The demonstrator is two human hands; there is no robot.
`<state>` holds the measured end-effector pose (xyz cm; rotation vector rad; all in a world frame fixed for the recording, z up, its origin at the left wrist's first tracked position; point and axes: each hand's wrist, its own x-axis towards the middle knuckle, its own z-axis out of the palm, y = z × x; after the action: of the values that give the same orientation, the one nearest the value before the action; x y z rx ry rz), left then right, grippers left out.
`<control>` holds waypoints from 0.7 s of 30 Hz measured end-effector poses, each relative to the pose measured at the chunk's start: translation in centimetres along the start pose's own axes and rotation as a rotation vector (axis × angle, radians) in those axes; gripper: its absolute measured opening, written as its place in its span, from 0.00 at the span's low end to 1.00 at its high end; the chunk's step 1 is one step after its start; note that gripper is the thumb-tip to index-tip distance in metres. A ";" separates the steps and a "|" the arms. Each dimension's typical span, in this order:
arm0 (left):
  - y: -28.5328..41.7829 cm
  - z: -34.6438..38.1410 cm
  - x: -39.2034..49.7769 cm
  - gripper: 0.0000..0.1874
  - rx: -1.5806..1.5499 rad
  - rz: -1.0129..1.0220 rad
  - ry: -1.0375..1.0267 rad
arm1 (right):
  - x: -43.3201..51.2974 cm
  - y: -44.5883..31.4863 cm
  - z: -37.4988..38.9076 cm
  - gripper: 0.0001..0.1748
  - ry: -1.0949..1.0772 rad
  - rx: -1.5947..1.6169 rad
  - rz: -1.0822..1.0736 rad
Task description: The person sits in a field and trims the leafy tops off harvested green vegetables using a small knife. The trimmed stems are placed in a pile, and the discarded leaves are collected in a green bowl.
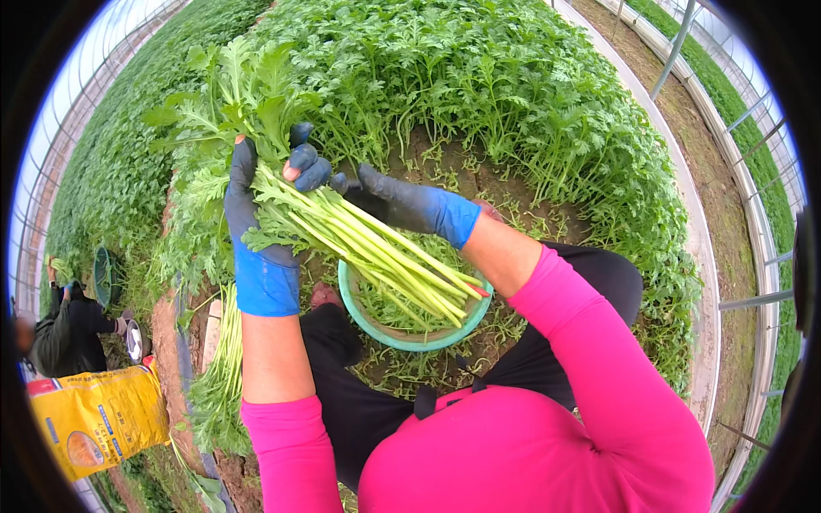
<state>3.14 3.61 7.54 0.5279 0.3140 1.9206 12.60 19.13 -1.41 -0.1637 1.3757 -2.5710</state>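
My left hand [263, 199], in a worn blue glove with bare fingertips showing, grips a bunch of leafy green stalks [385, 250] just below the leaves. The leaves point up and left; the pale cut ends slant down to the right, over a teal basin [417, 343] between my legs. Loose greens lie in the basin. My right hand [410, 199], in a similar darkened blue glove, is beside the upper stalks. Its fingers are partly hidden behind the bunch, so its hold cannot be made out. A small red thing shows at the stalk ends.
Dense leafy plants [462, 70] grow ahead and to both sides. Cut stalks [224, 365] lie in a pile at my left. Further left are a yellow printed sack [102, 417], a dark green basket [107, 276] and another person [70, 333]. A pale concrete edge [702, 256] runs along the right.
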 end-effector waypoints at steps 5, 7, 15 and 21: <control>-0.2 0.8 0.1 0.35 0.027 -0.019 -0.097 | 0.3 5.1 1.6 0.54 -0.099 -0.093 -0.032; 0.0 0.5 0.0 0.35 0.035 -0.034 -0.085 | -0.4 5.0 1.7 0.55 -0.283 0.273 0.145; 1.7 -1.2 0.0 0.36 0.334 0.070 0.166 | -5.7 1.9 1.7 0.42 -0.288 0.199 0.141; 1.0 -0.7 0.1 0.38 0.298 0.118 0.231 | -7.6 0.9 2.4 0.29 -0.037 0.019 0.310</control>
<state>1.96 3.36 7.42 0.5281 0.7414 2.0663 20.61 18.57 -0.82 0.0063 1.2526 -2.3127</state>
